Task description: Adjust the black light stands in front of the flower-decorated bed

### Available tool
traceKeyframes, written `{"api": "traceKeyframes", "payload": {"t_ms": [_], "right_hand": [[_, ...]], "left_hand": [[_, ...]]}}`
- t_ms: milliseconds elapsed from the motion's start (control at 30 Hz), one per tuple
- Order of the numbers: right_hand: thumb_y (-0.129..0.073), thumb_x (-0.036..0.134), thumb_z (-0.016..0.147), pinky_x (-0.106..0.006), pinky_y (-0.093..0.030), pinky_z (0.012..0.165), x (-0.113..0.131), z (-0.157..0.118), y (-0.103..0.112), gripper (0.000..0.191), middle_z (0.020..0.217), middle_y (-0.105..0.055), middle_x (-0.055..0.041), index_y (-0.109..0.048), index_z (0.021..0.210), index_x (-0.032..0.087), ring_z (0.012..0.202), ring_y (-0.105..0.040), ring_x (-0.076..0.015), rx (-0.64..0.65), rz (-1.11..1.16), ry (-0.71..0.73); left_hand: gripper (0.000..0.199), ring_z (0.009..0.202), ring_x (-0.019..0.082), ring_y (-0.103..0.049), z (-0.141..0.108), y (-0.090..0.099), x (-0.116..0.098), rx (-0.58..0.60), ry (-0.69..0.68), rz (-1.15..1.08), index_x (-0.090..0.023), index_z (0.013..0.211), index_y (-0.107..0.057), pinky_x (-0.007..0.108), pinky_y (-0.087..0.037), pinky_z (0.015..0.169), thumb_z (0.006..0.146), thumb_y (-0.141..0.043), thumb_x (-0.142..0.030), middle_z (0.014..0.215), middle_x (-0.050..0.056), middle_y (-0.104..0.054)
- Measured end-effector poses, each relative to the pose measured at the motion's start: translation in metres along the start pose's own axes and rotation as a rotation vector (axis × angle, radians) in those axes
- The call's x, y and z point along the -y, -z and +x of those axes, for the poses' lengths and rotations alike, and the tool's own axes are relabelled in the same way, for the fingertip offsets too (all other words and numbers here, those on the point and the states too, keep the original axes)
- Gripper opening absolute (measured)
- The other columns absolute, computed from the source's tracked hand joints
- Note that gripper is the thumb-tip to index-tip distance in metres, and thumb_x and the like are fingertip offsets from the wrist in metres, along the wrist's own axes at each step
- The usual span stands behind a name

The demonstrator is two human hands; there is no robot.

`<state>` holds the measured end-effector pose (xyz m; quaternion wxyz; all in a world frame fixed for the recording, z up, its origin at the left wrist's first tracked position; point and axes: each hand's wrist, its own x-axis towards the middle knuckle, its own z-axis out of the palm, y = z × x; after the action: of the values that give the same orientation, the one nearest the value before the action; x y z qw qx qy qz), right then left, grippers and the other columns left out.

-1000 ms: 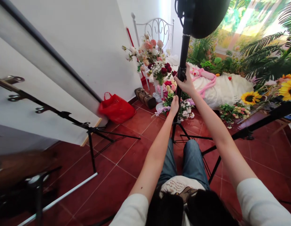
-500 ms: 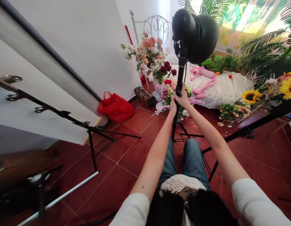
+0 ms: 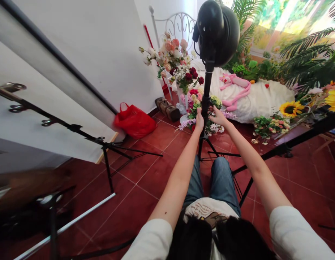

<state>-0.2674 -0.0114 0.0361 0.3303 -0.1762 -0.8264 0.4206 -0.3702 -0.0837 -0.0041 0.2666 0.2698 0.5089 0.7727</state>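
Note:
In front of me a black light stand (image 3: 207,85) stands upright on the tiles, its legs spread between my knees and the flowers. On top sits a bulky black studio lamp (image 3: 220,34) with a short cable hanging at its left. My left hand (image 3: 200,121) is wrapped round the pole from the left, low on its column. Just right of the pole, my right hand (image 3: 218,116) has its fingers apart and is off the column, near a small knob partly hidden by the fingers.
A second black stand (image 3: 288,146) slants across the right side. At left, another tripod stand (image 3: 106,146) is beside a large white backdrop panel (image 3: 48,119). A red bag (image 3: 134,121) lies by the wall. Artificial flowers (image 3: 175,50) and a pink plush toy (image 3: 239,90) are around the white-draped bed (image 3: 275,97).
My right hand has come off the pole and opened, shifting slightly right. The lamp has turned and appears a little further left and higher. My left hand stays on the pole.

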Motion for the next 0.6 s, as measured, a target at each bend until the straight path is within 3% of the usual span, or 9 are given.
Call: {"api": "traceKeyframes", "payload": {"t_ms": [167, 433, 600], "right_hand": [[-0.047, 0.021, 0.080, -0.046, -0.042, 0.110, -0.014, -0.008, -0.001, 0.029, 0.111, -0.072, -0.0092, -0.056, 0.108, 0.021, 0.114, -0.064, -0.0252, 0.021, -0.052, -0.002], [-0.048, 0.031, 0.086, -0.041, -0.042, 0.108, -0.019, 0.002, -0.014, 0.015, 0.104, -0.071, -0.0069, -0.056, 0.096, 0.023, 0.108, -0.064, -0.0231, -0.052, -0.036, -0.098], [-0.045, 0.043, 0.091, -0.038, -0.045, 0.103, -0.027, 0.013, -0.021, 0.022, 0.094, -0.068, -0.0052, -0.053, 0.089, 0.023, 0.100, -0.063, -0.0209, -0.148, 0.030, -0.195]], "left_hand": [[0.069, 0.079, 0.014, -0.065, -0.005, -0.004, -0.009, -0.029, 0.009, 0.035, -0.019, 0.075, -0.065, 0.028, -0.052, 0.090, 0.096, -0.019, -0.066, 0.076, 0.004, -0.070], [0.064, 0.080, 0.015, -0.066, -0.010, -0.006, -0.017, -0.077, 0.045, 0.038, -0.018, 0.071, -0.062, 0.030, -0.051, 0.093, 0.097, -0.026, -0.063, 0.077, 0.005, -0.071], [0.059, 0.087, 0.017, -0.069, -0.007, -0.007, -0.015, -0.065, 0.060, 0.043, -0.017, 0.074, -0.065, 0.031, -0.050, 0.095, 0.097, -0.032, -0.060, 0.082, 0.007, -0.073]]}}
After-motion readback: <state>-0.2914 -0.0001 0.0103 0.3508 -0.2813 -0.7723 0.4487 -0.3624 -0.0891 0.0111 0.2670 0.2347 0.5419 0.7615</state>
